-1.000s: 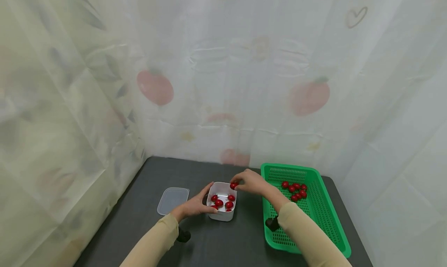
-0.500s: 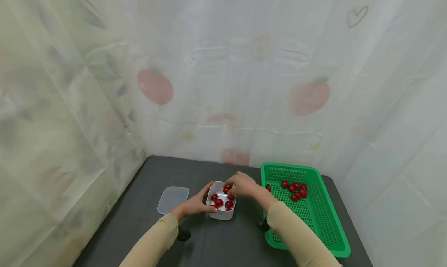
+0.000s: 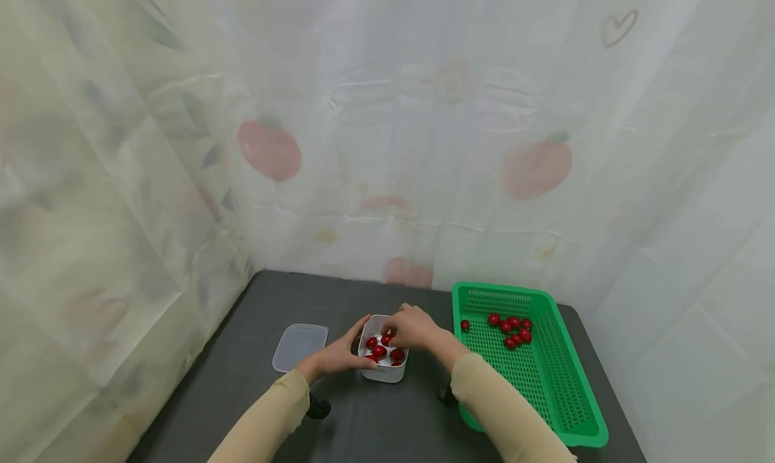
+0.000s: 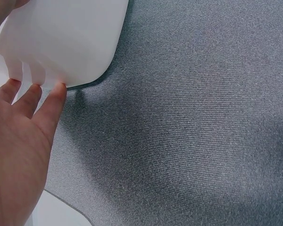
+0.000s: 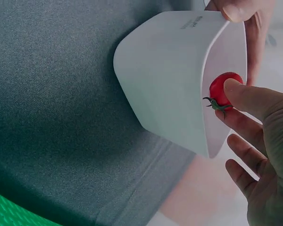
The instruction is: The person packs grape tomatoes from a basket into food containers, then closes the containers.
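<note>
In the head view my left hand [image 3: 339, 359] holds a white plastic container [image 3: 383, 375] at its left side, thumb on the near rim and fingers spread round the far side. The left wrist view shows those fingertips [image 4: 60, 87] against the container's wall. My right hand [image 3: 418, 327] reaches over the container's right rim. Between its thumb and forefinger it pinches a red cherry tomato [image 5: 221, 87] with a green stem, right at the opening in the right wrist view. Several more cherry tomatoes [image 3: 379, 351] lie inside the container.
A green plastic basket [image 3: 563, 396] stands on the right with several cherry tomatoes [image 3: 510, 342] and a lone tomato [image 3: 465, 325] by its left wall. To the left, a translucent lid [image 3: 299, 347] lies on the dark tabletop [image 3: 393, 422]. A printed curtain [image 3: 387, 147] hangs behind.
My right hand has moved left and down, carrying its cherry tomato from the container's far right corner to over its middle. The left hand and the container stay in place.
</note>
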### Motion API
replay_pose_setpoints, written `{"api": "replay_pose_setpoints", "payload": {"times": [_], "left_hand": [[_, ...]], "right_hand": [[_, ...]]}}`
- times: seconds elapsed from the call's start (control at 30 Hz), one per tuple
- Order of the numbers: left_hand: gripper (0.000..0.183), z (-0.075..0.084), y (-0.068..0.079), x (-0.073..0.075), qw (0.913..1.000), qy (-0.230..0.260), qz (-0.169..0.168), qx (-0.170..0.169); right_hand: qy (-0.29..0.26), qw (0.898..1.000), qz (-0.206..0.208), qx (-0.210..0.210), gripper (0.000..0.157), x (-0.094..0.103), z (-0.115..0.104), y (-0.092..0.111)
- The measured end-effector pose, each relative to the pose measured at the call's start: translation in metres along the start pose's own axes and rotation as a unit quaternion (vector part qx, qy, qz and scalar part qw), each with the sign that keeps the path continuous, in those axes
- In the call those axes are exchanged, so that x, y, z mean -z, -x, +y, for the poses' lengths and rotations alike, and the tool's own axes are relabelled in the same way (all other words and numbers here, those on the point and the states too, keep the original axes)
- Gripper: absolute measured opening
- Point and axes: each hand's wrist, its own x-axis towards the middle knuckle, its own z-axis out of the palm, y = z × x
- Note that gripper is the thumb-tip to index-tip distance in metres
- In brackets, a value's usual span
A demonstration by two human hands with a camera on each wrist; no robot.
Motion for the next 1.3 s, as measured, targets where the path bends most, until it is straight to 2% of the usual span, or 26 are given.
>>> {"api": "replay_pose_setpoints", "payload": {"times": [0.17, 0.37, 0.7, 1.0, 1.3], "left_hand": [[0.107, -0.001, 0.000, 0.001, 1.0000, -0.004, 0.002, 0.001], [0.106, -0.001, 0.000, 0.001, 1.0000, 0.001, 0.001, 0.000], [0.110, -0.001, -0.002, -0.001, 0.9998, -0.008, 0.017, 0.011], [0.112, -0.001, -0.004, -0.001, 0.9998, -0.003, 0.019, 0.011], [0.112, 0.000, -0.003, 0.001, 0.9996, -0.023, 0.019, 0.004]], "right_hand": [[0.017, 1.000, -0.001, 0.004, 0.020, -0.002, -0.003, -0.001], [0.013, 1.000, -0.005, 0.000, 0.023, -0.003, -0.003, 0.000], [-0.013, 0.999, 0.028, -0.009, 0.023, 0.017, 0.009, 0.017], [-0.012, 0.996, 0.092, 0.007, 0.023, 0.033, 0.044, 0.047], [-0.063, 0.991, 0.099, -0.071, 0.027, 0.048, 0.095, 0.098]]}}
